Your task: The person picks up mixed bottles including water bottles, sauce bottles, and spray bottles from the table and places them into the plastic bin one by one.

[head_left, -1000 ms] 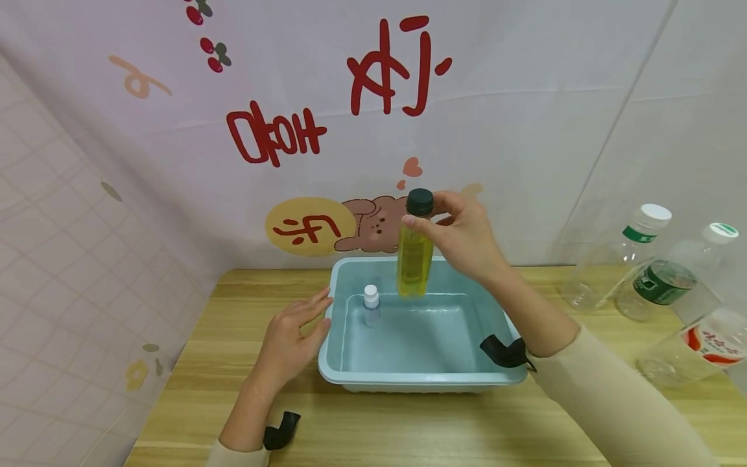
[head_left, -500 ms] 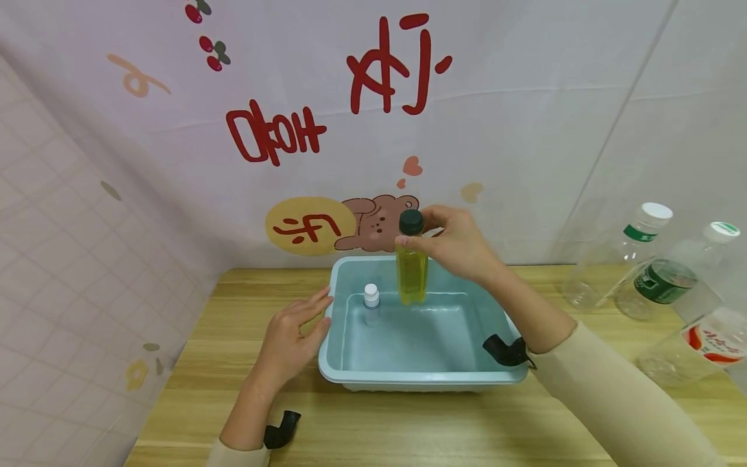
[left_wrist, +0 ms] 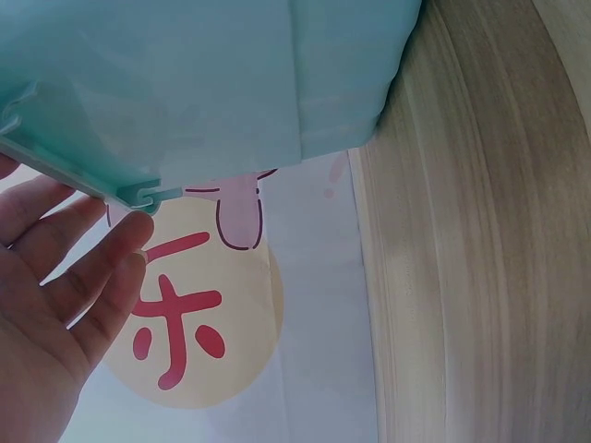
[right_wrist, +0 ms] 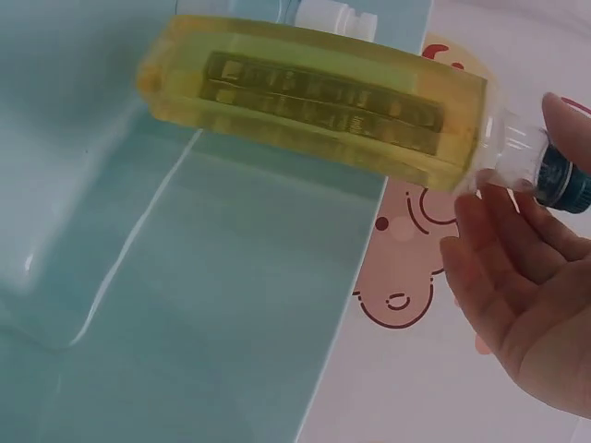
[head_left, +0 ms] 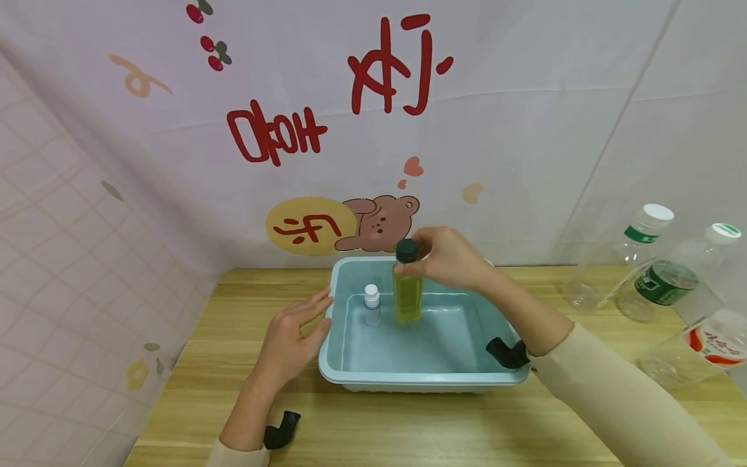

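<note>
pinching the neck of the yellow bottle (head_left: 408, 298) just below its dark cap (head_left: 406, 250), the right hand (head_left: 449, 259) is holding it nearly upright inside the blue basin (head_left: 420, 377); the views are not showing whether its base is touching the floor. looking mostly full, it is probably weighing something, its stiff plastic walls likely being slick, so the narrow neck is seeming the surest hold. the left hand (head_left: 292, 337) is resting spread fingers against the basin's left rim, gripping nothing. a small white-capped bottle (head_left: 372, 305) is standing close by, limiting leftward room; three clear bottles (head_left: 665, 282) are standing well apart, rightward.
</note>
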`<state>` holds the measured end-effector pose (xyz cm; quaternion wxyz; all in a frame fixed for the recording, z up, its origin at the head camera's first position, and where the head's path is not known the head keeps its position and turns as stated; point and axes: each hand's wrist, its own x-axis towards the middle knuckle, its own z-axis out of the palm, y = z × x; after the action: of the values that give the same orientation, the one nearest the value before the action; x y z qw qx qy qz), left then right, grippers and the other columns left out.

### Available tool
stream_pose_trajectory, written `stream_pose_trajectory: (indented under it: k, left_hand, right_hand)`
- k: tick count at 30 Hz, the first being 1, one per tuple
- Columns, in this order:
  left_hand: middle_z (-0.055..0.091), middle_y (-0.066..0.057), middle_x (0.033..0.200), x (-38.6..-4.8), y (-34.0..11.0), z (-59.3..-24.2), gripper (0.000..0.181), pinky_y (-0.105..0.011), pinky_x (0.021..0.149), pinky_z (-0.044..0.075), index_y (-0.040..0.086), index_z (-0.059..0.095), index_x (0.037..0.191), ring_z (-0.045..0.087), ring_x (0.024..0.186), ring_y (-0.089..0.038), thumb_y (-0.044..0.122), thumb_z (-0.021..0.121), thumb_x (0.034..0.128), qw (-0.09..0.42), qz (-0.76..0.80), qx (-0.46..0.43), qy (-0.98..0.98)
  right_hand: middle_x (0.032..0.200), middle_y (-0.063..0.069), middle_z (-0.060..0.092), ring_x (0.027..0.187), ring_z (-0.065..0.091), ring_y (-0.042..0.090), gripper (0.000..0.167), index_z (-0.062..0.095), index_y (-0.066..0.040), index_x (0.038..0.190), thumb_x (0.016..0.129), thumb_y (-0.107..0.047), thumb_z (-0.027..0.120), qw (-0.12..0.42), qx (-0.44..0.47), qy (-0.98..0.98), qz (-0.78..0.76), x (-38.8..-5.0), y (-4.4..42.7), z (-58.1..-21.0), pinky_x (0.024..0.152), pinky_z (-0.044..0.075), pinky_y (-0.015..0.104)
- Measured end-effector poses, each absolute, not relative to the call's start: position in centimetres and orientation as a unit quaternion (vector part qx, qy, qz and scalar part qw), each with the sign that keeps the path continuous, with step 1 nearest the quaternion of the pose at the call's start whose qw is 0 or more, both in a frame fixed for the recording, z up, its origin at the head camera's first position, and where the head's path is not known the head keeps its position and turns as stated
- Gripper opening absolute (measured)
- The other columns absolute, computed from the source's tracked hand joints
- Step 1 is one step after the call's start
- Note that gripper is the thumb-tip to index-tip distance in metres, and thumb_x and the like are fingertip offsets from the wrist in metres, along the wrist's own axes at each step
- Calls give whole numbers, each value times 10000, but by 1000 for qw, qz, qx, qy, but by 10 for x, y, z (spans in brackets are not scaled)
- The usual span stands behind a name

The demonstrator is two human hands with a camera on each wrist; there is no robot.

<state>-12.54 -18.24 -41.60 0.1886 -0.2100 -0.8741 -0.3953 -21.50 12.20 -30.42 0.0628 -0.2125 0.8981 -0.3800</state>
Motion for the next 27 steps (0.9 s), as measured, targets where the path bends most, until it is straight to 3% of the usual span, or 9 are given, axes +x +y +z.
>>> stream_pose_trajectory:
  k: [7,27]
  left_hand:
    - [638,-75,1439,-125,-182,-416,385,-582,964,562,22,726,1313,673,1230,-334,55,734,930,194,-397,-213,-872]
    - [627,-31,1455,-125,-182,-415,381,-551,980,564,34,723,1323,671,1232,-295,89,734,946,185,-396,-205,-876]
  right_hand:
    - [899,36,694,854,637,224,305,729,-75,998,826,-259,900,82,-231,908,-340,-216,122,-309,736,531,372]
    - [990,76,624,942,588,245,324,733,-38,1014,805,-203,918,98,-250,908,-323,-218,124,-315,778,538,358]
